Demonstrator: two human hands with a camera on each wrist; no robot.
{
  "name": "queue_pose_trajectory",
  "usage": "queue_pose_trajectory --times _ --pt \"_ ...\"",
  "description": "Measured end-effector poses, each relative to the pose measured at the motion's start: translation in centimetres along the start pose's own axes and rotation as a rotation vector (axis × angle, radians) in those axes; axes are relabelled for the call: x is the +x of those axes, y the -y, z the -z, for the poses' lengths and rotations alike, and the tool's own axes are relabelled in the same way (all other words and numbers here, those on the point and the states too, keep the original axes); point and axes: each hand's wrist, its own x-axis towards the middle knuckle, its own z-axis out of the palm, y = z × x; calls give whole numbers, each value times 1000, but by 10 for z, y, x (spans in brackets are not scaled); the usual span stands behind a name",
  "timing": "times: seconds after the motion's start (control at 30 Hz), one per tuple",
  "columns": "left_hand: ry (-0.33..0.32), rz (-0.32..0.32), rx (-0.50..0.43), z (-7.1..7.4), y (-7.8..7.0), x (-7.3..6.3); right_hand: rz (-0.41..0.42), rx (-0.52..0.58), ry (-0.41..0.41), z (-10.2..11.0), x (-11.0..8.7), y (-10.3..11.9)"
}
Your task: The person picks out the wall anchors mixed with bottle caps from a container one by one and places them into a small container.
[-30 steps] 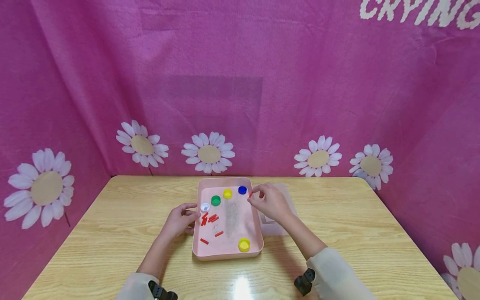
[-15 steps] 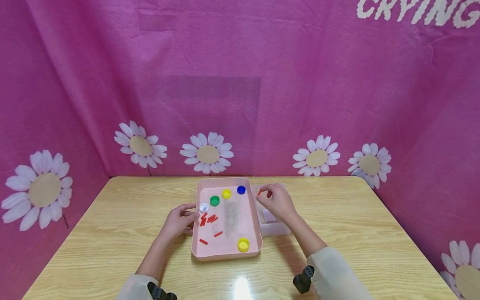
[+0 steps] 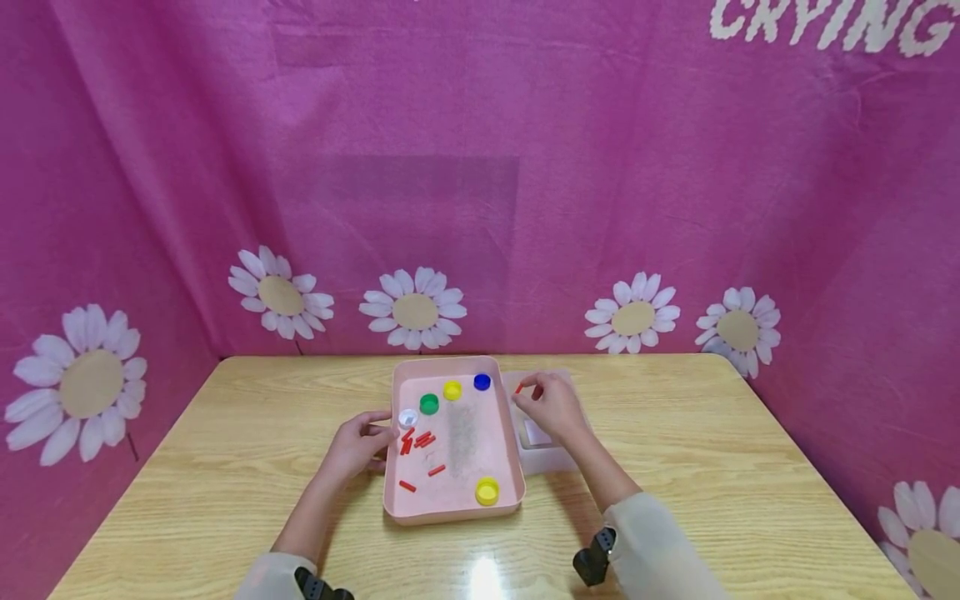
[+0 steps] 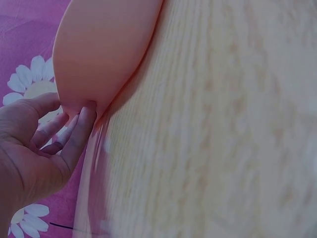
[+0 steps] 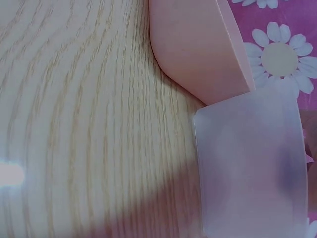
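Note:
My left hand [image 3: 354, 446] holds the pink tray [image 3: 454, 510] at its left wall. In the left wrist view, fingers [image 4: 81, 126] lie against the outside of the tray while the thumb reaches over the rim. Between thumb and fingertip, my right hand [image 3: 557, 410] pinches a small red stick [image 3: 518, 388]. This hand is just right of the tray, above a translucent, frosted container [image 3: 551, 461]. Several similar red sticks [image 3: 424, 440] lie loose in the tray's left part. The right wrist view shows the container [image 5: 247, 163] against the tray, with only a sliver of hand at its edge.
Inside the tray sit a white cap [image 3: 407, 418], a green cap [image 3: 429, 404], a blue cap [image 3: 482, 382] and two yellow caps, one [image 3: 487, 492] near the front right corner. The wooden table [image 3: 262, 417] meets a pink flowered curtain [image 3: 525, 317] behind.
My right hand has moved right with the red stick, from over the tray's right rim to above the translucent container, and now stays there. The left hand keeps its place on the tray.

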Motion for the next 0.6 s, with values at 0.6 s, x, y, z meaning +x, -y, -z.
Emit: queue_pose_trajectory --times 0.6 --pt "2 26 -8 -1 1 1 -85 -5 31 -5 7 -9"
